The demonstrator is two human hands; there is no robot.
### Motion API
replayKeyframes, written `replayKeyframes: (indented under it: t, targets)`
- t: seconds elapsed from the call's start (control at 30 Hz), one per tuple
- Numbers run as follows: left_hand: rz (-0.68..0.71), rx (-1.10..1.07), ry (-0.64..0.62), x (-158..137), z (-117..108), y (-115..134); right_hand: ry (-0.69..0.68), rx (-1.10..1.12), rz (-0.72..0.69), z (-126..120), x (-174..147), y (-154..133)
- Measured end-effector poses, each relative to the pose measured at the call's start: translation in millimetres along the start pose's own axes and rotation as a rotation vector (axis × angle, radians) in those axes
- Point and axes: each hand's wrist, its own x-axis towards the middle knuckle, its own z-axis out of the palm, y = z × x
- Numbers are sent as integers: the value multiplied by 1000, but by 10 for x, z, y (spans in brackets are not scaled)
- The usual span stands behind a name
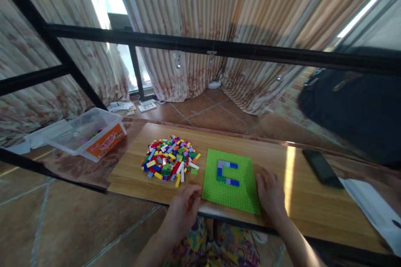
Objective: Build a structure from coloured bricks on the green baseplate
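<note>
A green studded baseplate [216, 194] lies on the wooden board, carrying a C-shaped outline of building bricks [220, 171] in blue, light purple, grey-blue and green. My left hand [184, 204] is at the plate's lower left edge, fingers curled in towards the thumb; whatever they may hold is hidden. At the right edge is my right hand [272, 194], fingers loosely bent and apart, tips close to or touching the plate, with nothing visible in them. Left of the plate spreads a heap of loose colourful bricks [171, 158].
The wooden board [131, 175] rests on a low glass-topped table with a black frame rail [188, 44]. A clear plastic box [94, 133] with an orange label stands on the left. On the right lie a dark phone [322, 168] and a white sheet [369, 204].
</note>
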Motion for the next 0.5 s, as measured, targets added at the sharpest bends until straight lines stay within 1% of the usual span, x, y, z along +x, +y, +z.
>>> replayKeyframes:
  t: [0.1, 0.2, 0.27, 0.33, 0.5]
  targets:
    - [198, 150, 9, 119, 179, -71, 8, -122, -25, -44, -196, 130]
    - [325, 251, 30, 216, 308, -199, 4, -171, -74, -30, -302, 162]
    - [390, 296, 71, 263, 362, -279, 9, -202, -80, -11, -321, 147]
    - [413, 339, 110, 293, 398, -337, 11, -233, -71, 5, -316, 120]
    - [499, 438, 208, 317, 449, -396, 20, -290, -38, 18, -287, 63]
